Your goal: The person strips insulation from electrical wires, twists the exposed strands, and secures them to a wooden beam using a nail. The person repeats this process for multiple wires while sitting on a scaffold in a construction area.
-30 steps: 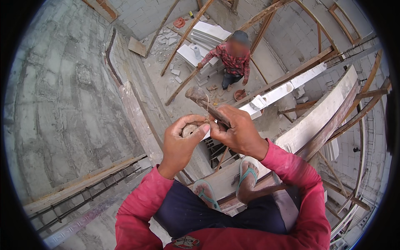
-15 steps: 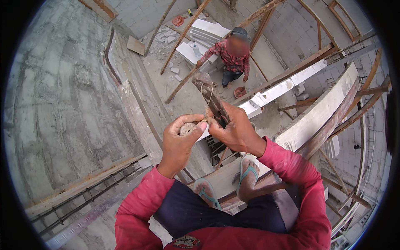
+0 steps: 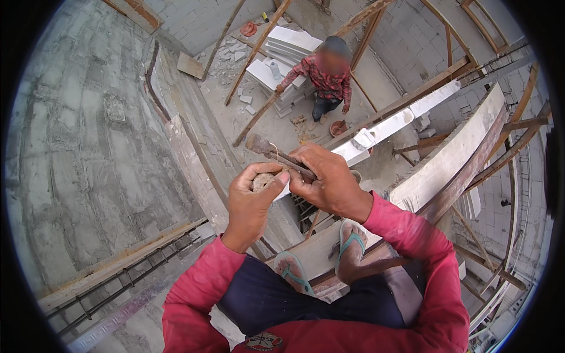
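My left hand [image 3: 254,197] is closed around a small round grey disc [image 3: 262,182] with a hole in its middle; it looks crusted with cement. Thumb and forefinger pinch together beside it. In my right hand [image 3: 332,182] is a dirty, dark tool with a blunt, wider end [image 3: 259,144], pointing left above my left hand; its exact kind is unclear. A thin pale cord [image 3: 276,152] loops over this tool and runs down to my fingertips. The fingertips of both hands meet, partly hiding the cord.
My sandalled feet [image 3: 294,272] rest on a narrow ledge high above the floor. Below, a person [image 3: 329,76] in a checked shirt stands by stacked white blocks [image 3: 288,47]. Wooden props [image 3: 259,59] slant around. A pale beam [image 3: 453,153] lies right, a rough grey wall [image 3: 100,147] left.
The tool in my right hand has tilted from pointing steeply away to lying flatter toward the left. My right hand has turned with it; my left hand stays nearly still.
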